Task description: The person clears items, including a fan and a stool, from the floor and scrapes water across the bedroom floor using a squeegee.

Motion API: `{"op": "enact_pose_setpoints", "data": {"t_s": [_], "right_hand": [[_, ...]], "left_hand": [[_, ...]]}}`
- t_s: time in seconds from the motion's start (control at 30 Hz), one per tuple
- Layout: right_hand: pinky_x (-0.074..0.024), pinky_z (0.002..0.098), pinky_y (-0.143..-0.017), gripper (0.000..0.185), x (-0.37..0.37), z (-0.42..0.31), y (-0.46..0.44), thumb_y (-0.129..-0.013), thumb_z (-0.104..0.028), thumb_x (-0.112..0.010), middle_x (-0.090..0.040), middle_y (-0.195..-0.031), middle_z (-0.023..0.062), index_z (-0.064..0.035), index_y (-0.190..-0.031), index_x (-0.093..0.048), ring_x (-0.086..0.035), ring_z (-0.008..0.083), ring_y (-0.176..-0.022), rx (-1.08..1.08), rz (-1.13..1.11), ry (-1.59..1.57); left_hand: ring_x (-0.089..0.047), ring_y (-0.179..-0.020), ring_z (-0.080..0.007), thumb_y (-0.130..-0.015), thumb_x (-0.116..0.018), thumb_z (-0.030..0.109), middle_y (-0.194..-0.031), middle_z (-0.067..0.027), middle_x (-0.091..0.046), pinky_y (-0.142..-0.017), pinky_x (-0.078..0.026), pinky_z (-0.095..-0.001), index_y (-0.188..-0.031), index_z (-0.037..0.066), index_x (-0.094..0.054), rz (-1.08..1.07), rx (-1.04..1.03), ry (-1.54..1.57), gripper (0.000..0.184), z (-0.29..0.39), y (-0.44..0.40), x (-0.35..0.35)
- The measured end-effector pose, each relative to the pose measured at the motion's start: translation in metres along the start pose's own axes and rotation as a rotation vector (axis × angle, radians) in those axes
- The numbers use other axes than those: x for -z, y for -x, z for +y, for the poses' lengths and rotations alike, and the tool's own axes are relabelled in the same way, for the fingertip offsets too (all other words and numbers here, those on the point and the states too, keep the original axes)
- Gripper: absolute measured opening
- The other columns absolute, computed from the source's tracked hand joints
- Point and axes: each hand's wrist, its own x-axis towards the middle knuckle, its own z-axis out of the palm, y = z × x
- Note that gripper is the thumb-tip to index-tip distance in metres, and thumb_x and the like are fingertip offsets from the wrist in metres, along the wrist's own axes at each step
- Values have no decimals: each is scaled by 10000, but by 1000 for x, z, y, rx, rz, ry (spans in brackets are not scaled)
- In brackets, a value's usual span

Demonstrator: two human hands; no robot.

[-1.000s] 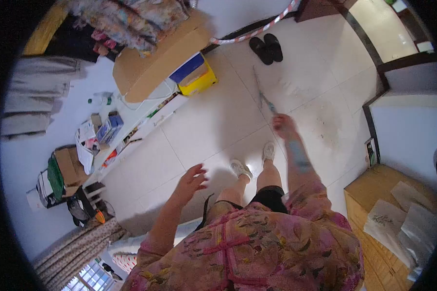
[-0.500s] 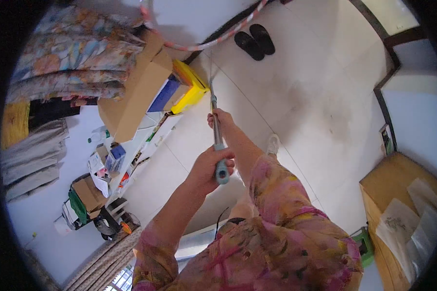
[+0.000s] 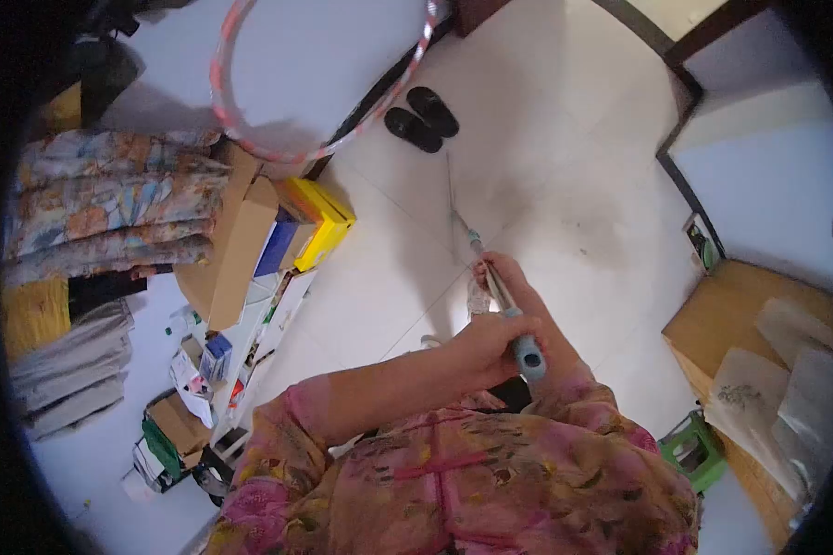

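Head view: pole point(image 3: 501, 290) slants from the person's front out over the floor point(image 3: 361, 301), thin far end near the black slippers point(image 3: 432, 111); what it ends in, can't tell. Left hand point(image 3: 500, 346) closed around the upper end, right hand point(image 3: 506, 272) closed around the shaft farther down; the gap between them likely gives leverage and steers the length. Hoop point(image 3: 219, 88) seems leaned on the wall, probably to save floor space. Materials: shiny, metal-looking tube, grey-blue plastic-looking grip with a hole in its rounded end, maybe for hanging. Floor pale, smooth tile, thin seams, dark smudges. Slippers matte; hoop wrapped in red-white bands.
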Motion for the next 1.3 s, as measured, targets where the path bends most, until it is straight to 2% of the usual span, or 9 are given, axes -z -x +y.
{"op": "enact_pose_setpoints", "data": {"t_s": [0.43,0.7,0.83,0.9,0.93,0.97,1.0,1.03,1.3], "right_hand": [[-391,291,-403,90,-33,-54,29,-732,-72,-439,-435,-547,92,-1,-699,-395,-449,184,-449,226,149,228],[-427,344,-441,116,-56,-68,-42,-698,-65,-498,-491,-598,142,37,-731,-455,-523,235,-532,495,582,444],[-447,365,-542,222,-54,19,-126,-708,-144,-516,-545,-690,168,15,-849,-452,-560,275,-604,809,960,976],[-430,395,-625,337,-99,89,-129,-721,-190,-513,-535,-778,186,-12,-973,-376,-549,319,-689,915,891,917],[-400,406,-705,391,-99,132,-164,-724,-203,-512,-526,-799,198,-22,-1024,-338,-524,328,-802,924,831,763],[-404,400,-717,638,-120,151,-147,-711,-138,-510,-455,-979,250,-8,-1192,-112,-496,359,-838,529,546,701],[-413,403,-705,676,-144,176,-134,-710,-134,-508,-481,-928,260,-9,-1200,-59,-512,374,-798,665,629,930],[-418,413,-684,687,-149,209,-152,-706,-130,-508,-493,-871,274,-9,-1197,-43,-516,392,-763,578,513,647],[-434,435,-620,516,-138,182,-183,-666,-126,-492,-517,-738,272,21,-1051,-182,-528,391,-704,414,640,887]], "left_hand": [[-473,-629,-129,-783,-426,77,-692,-49,-443,-600,-442,-237,-810,-4,-384,-99,14,150,95,42,-10,-19],[-431,-563,-96,-750,-428,71,-679,-43,-421,-506,-441,-185,-944,4,-398,-334,177,439,208,87,-12,96],[-455,-512,-122,-743,-452,154,-745,-68,-470,-422,-437,-195,-1063,84,-406,107,232,-75,331,101,46,179],[-496,-579,-126,-747,-483,143,-745,-18,-478,-441,-416,-217,-1061,122,-404,171,248,-253,324,98,86,250],[-483,-550,-118,-743,-505,148,-722,-20,-467,-438,-403,-225,-1069,110,-393,299,248,-354,347,102,117,259],[-478,-539,-118,-751,-510,174,-720,-23,-473,-450,-405,-227,-1072,92,-389,268,223,-515,353,98,140,307],[-477,-540,-118,-757,-507,194,-717,-24,-475,-454,-404,-226,-1062,87,-396,329,212,-599,342,99,170,316],[-476,-541,-117,-764,-504,214,-715,-25,-478,-458,-403,-226,-1053,82,-402,391,201,-680,333,101,193,317],[-432,-518,-115,-791,-451,298,-769,-55,-472,-442,-382,-240,-984,91,-434,465,281,-605,284,113,153,322]]}}
